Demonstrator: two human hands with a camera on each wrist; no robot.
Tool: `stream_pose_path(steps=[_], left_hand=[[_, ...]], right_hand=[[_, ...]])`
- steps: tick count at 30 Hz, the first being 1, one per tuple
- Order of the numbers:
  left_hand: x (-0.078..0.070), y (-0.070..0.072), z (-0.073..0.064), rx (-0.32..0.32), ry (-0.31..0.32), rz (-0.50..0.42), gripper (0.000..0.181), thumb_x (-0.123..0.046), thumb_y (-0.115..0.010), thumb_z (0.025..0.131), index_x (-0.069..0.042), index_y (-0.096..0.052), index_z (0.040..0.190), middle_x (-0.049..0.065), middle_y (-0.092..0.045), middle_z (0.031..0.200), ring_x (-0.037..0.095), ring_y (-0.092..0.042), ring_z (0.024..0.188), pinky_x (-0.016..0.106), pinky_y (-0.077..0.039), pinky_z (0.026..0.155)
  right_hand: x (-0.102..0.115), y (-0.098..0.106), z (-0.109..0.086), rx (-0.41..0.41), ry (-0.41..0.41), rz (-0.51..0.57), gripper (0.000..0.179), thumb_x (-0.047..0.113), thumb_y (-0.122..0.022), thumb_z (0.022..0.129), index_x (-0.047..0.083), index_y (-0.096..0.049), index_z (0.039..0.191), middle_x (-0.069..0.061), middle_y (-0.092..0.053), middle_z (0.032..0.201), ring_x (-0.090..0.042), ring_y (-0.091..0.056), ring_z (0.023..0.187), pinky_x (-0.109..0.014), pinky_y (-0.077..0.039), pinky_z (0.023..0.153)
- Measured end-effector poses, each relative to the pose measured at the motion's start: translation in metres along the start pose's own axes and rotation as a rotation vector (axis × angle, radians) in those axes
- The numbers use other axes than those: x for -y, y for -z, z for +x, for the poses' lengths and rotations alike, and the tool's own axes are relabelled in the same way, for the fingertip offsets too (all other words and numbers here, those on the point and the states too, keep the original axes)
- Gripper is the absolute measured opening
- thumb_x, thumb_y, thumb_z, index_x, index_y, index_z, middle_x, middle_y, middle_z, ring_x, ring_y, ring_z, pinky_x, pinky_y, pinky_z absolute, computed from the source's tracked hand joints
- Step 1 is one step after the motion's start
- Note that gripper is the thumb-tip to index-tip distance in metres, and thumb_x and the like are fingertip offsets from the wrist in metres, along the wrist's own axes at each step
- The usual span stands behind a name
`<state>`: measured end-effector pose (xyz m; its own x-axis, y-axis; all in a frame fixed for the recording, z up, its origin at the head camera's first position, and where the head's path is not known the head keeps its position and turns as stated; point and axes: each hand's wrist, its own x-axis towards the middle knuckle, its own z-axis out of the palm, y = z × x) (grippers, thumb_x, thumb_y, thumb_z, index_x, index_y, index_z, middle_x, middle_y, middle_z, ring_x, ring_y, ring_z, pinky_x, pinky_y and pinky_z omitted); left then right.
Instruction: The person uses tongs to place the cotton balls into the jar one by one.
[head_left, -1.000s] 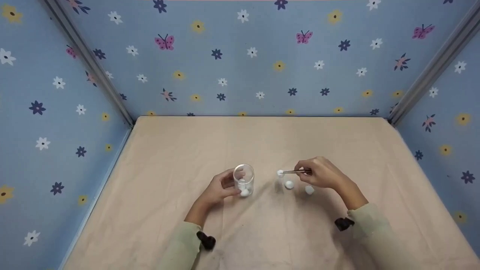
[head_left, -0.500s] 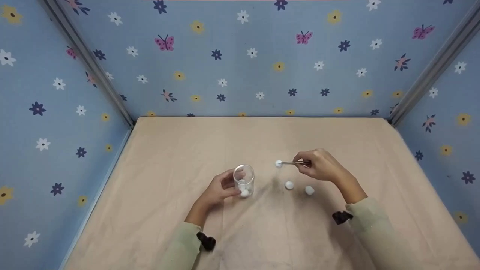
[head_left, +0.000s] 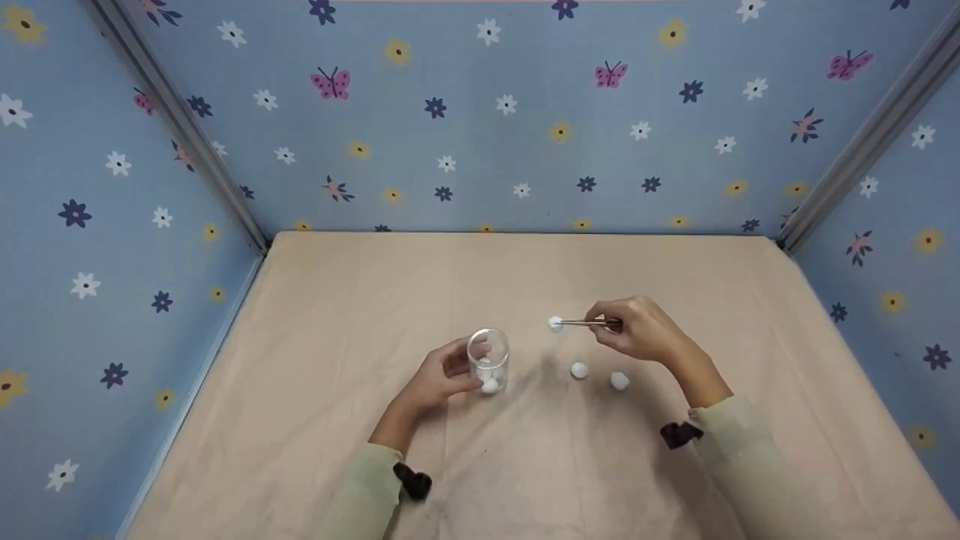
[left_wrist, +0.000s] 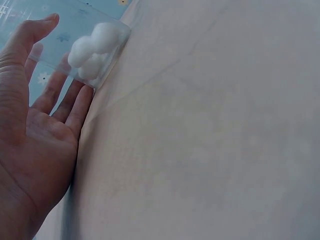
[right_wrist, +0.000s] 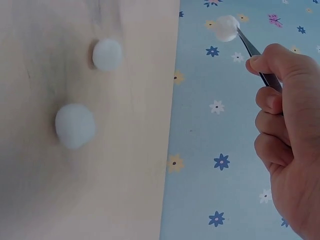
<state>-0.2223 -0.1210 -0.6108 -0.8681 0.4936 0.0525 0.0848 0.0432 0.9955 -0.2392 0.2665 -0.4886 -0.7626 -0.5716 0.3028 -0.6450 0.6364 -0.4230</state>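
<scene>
Flower-print panels [head_left: 525, 67] stand behind and beside a beige cloth-covered table [head_left: 375, 285], where two loose cotton balls [right_wrist: 75, 126] lie. Right hand [head_left: 643, 330] pinches tweezers [head_left: 579, 322], their tips gripping a round, fluffy white cotton ball [head_left: 555, 324] above the cloth. Left hand [head_left: 441, 376] curves thumb and fingers around an upright clear cup [head_left: 496, 366] containing three more.

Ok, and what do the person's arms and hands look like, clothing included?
The left hand and right hand are ungloved, five-fingered human hands. The left sleeve and right sleeve are plain pale green, ending short of the hands. A small black left wrist camera and matching right wrist camera sit by the cuffs; I see no cables.
</scene>
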Motion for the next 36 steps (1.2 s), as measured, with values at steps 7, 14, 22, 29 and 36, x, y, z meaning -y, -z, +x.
stream_pose_path(steps=[7,14,22,29,36], left_hand=[[-0.001,-0.001,0.0,-0.012,0.029,0.02,0.078,0.002,-0.083,0.095,0.004,-0.049,0.165,0.031,-0.06,0.163,0.046,-0.059,0.153,0.044,-0.052,0.129],[-0.001,-0.001,-0.002,-0.007,0.017,0.014,0.078,0.003,-0.083,0.095,0.006,-0.048,0.165,0.032,-0.059,0.163,0.048,-0.059,0.152,0.033,-0.054,0.124],[-0.001,-0.001,-0.001,-0.008,-0.009,0.039,0.075,0.002,-0.082,0.097,0.009,-0.048,0.163,0.035,-0.06,0.159,0.051,-0.06,0.15,0.033,-0.053,0.123],[-0.001,0.0,-0.001,-0.004,0.004,0.022,0.076,0.003,-0.081,0.097,0.006,-0.048,0.165,0.033,-0.06,0.162,0.051,-0.058,0.152,0.035,-0.053,0.124],[-0.002,-0.001,-0.002,-0.001,0.005,0.015,0.078,0.003,-0.082,0.097,0.006,-0.047,0.166,0.033,-0.059,0.163,0.051,-0.057,0.154,0.03,-0.054,0.122]], right_hand=[[0.006,-0.003,0.005,0.001,0.0,0.011,0.01,0.004,-0.079,0.098,0.007,-0.084,0.106,-0.005,-0.07,0.071,-0.001,-0.042,0.06,-0.021,-0.038,0.059],[0.012,-0.005,0.012,-0.024,0.04,0.011,0.011,0.002,-0.08,0.096,0.007,-0.084,0.105,-0.005,-0.071,0.071,-0.002,-0.044,0.062,-0.022,-0.038,0.059],[0.017,-0.009,0.02,-0.044,0.088,0.025,0.011,0.001,-0.079,0.096,0.007,-0.083,0.104,-0.005,-0.069,0.068,0.0,-0.042,0.061,-0.021,-0.036,0.057],[0.025,-0.013,0.03,-0.055,0.114,0.045,0.011,0.002,-0.078,0.098,0.007,-0.083,0.105,-0.005,-0.065,0.065,0.0,-0.039,0.06,-0.021,-0.036,0.058],[0.033,-0.017,0.038,-0.062,0.156,0.047,0.01,0.001,-0.079,0.097,0.007,-0.083,0.104,-0.005,-0.063,0.063,0.001,-0.038,0.06,-0.02,-0.035,0.058]])
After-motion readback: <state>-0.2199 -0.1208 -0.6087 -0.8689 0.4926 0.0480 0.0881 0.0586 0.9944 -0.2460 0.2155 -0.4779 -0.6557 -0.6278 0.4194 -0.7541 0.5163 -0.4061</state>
